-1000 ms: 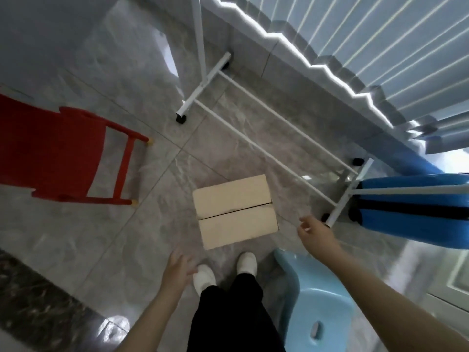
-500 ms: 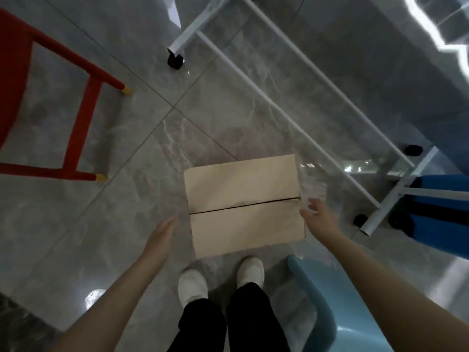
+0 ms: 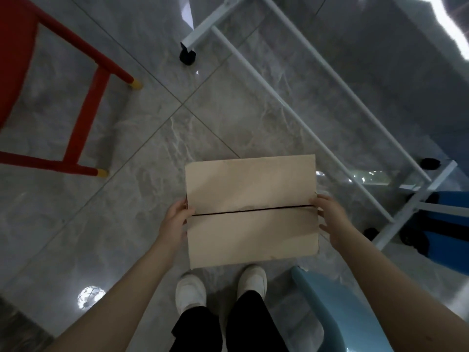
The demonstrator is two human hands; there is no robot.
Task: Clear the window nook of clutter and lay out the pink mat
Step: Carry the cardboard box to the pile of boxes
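The grey marble-look tiled floor (image 3: 106, 224) fills nearly the whole view, its grout lines running diagonally. Across the upper right lies the base of a white metal rack (image 3: 299, 118), its two long rails slanting from upper left down to lower right, with black casters at the corners. At the left edge stands a red chair (image 3: 83, 105) with yellow-tipped feet. In the lower right corner shows part of a light blue plastic stool (image 3: 327, 308), and at the far right edge a blue suitcase (image 3: 449, 232) behind the rack's end bar.

The cardboard box (image 3: 251, 212) sits in the lower middle of the view, just ahead of the person's white shoes (image 3: 190, 293), with the rack's nearer rail passing just beyond its far right corner. Its long axis runs left to right across the view (very slightly tilted, the right end a touch farther away), and the dark seam between its two closed top flaps follows that same axis. Whether it rests on the floor or is already lifted cannot be told.

The left hand (image 3: 175, 219) is against the box's left side at the seam, fingers curved round the edge. The right hand (image 3: 330, 217) is at the right side, fingers wrapped over that edge. Both hands grip the box from opposite ends.
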